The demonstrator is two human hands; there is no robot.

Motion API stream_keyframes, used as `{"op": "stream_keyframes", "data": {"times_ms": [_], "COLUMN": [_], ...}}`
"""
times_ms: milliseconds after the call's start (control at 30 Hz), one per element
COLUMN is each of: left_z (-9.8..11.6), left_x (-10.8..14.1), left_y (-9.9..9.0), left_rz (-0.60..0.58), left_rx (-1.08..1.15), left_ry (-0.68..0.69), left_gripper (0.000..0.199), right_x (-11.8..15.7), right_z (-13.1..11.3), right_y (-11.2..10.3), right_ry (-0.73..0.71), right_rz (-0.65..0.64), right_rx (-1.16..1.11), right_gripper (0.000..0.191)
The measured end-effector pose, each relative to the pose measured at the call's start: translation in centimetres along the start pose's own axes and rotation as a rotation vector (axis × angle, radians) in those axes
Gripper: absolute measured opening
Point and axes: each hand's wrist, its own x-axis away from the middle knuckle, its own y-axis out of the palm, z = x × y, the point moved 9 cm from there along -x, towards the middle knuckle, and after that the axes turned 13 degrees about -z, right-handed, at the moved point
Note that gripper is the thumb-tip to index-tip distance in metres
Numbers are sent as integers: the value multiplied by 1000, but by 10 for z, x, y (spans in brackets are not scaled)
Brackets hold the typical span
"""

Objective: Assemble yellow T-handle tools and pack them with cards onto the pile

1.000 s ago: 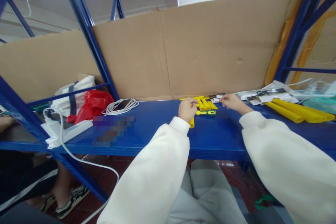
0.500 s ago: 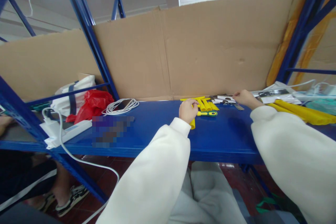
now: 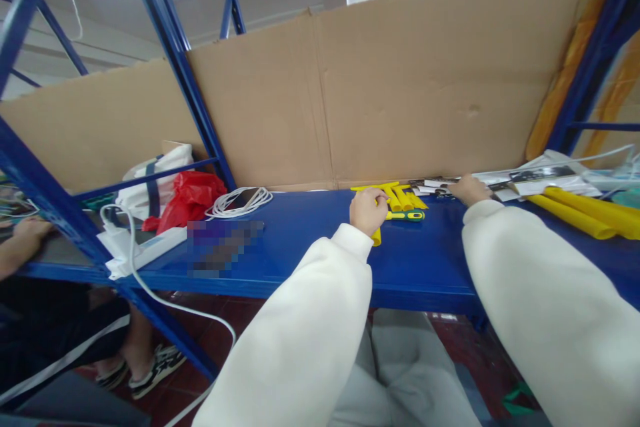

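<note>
My left hand (image 3: pixel 369 211) is closed above the middle of the blue bench, its fingers curled round a yellow tube (image 3: pixel 377 237) whose end shows below the hand. A screwdriver (image 3: pixel 406 216) with a yellow and green handle lies just right of that hand. Behind it several short yellow tubes (image 3: pixel 401 198) lie side by side. My right hand (image 3: pixel 469 189) reaches down at the back, fingers bent together over a pile of small metal and white pieces (image 3: pixel 434 185). What its fingertips hold is too small to make out.
Long yellow rolls (image 3: pixel 580 215) and printed packets (image 3: pixel 547 180) lie at the right. A coiled white cable (image 3: pixel 240 203), red bag (image 3: pixel 197 195) and power strip (image 3: pixel 155 247) are leftward. Cardboard (image 3: pixel 400 93) walls the back. Another person's hand (image 3: pixel 31 230) rests far left.
The view has turned slightly left. My right hand has shifted left over the small pieces, and a metal piece beside it is out of sight. My left hand keeps its place by the screwdriver.
</note>
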Motion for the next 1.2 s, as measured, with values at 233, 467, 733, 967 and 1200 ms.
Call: {"op": "stream_keyframes", "data": {"times_ms": [233,467,733,967,1200], "left_z": [2,1,1,-1,-26], "left_x": [1,0,1,1,2], "left_y": [2,4,1,-1,5], "left_rz": [-12,-15,-6,-11,-49], "left_rx": [-7,1,1,-5,-43], "left_ry": [14,16,4,-24,-244], "left_gripper": [28,28,29,28,33], "right_x": [24,29,25,36,57], "right_z": [-13,-9,-13,-45,-61], "right_y": [-1,-10,-27,-16,-10], "right_ry": [212,192,63,-135,-306], "right_rz": [-95,12,214,119,134], "right_rx": [24,-38,-385,-641,-696], "right_gripper": [51,46,53,63,63]}}
